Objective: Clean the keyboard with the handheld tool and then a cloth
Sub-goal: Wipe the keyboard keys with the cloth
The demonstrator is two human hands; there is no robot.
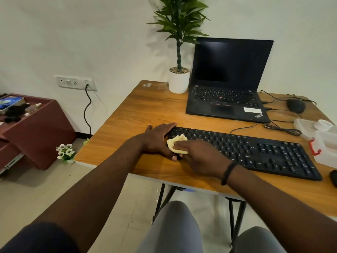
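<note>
Since the right hand (pixel 198 156) presses a pale yellow cloth (pixel 177 145) onto the left end of the keyboard (pixel 246 150), the step in hand is judged to be the second one, the cloth wipe. No handheld tool can be identified with certainty in this view. The right hand's fingers curl over the cloth and clamp it against the keys. The left hand (pixel 158 139) lies with straight fingers against the keyboard's left edge, just beside the right hand, and holds nothing; it appears to brace the keyboard.

Next move, as a judgement: draw the cloth rightward along the key rows, away from the left hand, with light, even pressure, while the left hand keeps the keyboard from sliding. Most of the keys lie to the right of the right hand and look not yet covered.

Count, largest to smallest:
- One table (pixel 131 114), under both hands.
- One laptop (pixel 228 81), open, screen dark, beyond the right hand.
- One keyboard, under the right hand.
- One potted plant (pixel 179 77), beyond the left hand.
- Two clear plastic containers (pixel 326 147), far right of the right hand.
- One mouse (pixel 295 105), beyond the containers.
- One cloth, in the right hand.
</note>
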